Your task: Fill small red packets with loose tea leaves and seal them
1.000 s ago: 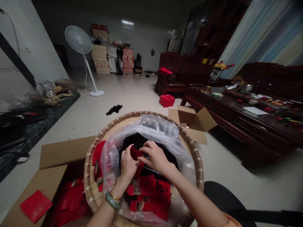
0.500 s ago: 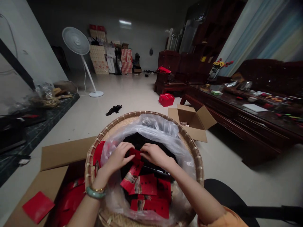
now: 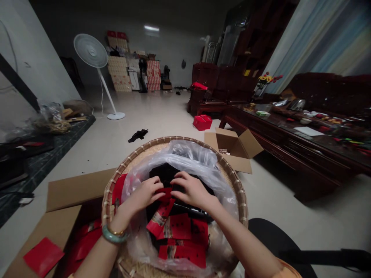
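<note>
From where I stand, the person's two bare hands are close together over a round woven bamboo basket (image 3: 243, 197) holding a cloudy, see-through plastic bag (image 3: 185, 157). Between the hands, a narrow red paper packet (image 3: 162, 212) with a printed picture band near its lower end slants down toward the near left, across the bag's dark interior.

The left hand (image 3: 145, 194), its wrist wearing a pale green bangle (image 3: 112, 236) and a thin gold bracelet (image 3: 119, 233), is at the packet's far end, its fingers curled close together; I can't tell whether they grip it. The right hand (image 3: 193, 190) is just to the right of that end, its fingers curved and parted from the thumb, with a gap showing between them.

Nearer in the bag lie more red packets (image 3: 179, 227), overlapping, with dark print on them. To the left stands a large open cardboard box (image 3: 78, 189) with red packets inside, and a plain red square (image 3: 43, 255) on its near flap. Beyond the basket's right side sits a smaller open cardboard box (image 3: 244, 166), near a dark wooden table (image 3: 278, 141) crowded with small items. Farther off, a glossy red box (image 3: 203, 122) rests on the pale floor (image 3: 165, 116), and a white standing fan (image 3: 91, 51) is at the far left.
</note>
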Available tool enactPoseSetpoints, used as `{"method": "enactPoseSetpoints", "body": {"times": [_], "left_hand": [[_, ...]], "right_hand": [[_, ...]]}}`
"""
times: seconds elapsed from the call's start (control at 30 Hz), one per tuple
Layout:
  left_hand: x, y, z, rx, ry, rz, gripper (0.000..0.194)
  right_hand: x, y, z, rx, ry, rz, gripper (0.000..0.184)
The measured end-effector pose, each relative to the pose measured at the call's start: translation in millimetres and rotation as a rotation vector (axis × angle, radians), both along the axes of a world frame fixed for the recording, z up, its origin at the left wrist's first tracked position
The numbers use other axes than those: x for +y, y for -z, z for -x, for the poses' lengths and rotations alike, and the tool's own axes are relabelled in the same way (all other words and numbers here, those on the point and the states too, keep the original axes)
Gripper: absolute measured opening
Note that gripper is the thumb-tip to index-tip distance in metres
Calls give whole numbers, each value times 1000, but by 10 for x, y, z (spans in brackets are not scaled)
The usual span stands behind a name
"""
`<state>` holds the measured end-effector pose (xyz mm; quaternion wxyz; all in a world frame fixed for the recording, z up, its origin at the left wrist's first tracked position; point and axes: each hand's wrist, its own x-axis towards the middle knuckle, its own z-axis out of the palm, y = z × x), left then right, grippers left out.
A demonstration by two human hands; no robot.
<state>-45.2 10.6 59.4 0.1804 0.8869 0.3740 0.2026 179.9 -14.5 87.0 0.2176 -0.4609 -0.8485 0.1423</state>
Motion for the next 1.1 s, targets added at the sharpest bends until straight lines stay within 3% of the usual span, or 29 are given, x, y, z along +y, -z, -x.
{"method": "enactPoseSetpoints", "body": {"times": [0.1, 0.23, 0.47, 0.6, 0.77, 1.0, 1.1], "left_hand": [[-16, -74, -20, 23, -29, -67, 20], [-28, -135, -15, 58, -76, -160, 19], [-31, -2, -24, 49, -67, -33, 8], [-39, 18, -40, 55, -74, -46, 16], [-30, 82, -30, 8, -112, -73, 28], [35, 215, -15, -39, -192, -13, 63], [71, 247, -19, -135, -142, 38, 49]], "right_hand": [[-22, -62, 117, -184, -28, -18, 17], [26, -112, 175, -225, 20, -74, 16], [28, 32, 203, -261, -3, -44, 18], [86, 92, 251, -291, -20, -34, 18], [130, 39, 242, -225, -29, -112, 19], [182, 121, 296, -308, -25, -64, 25], [201, 124, 291, -210, -6, -57, 19]]}}
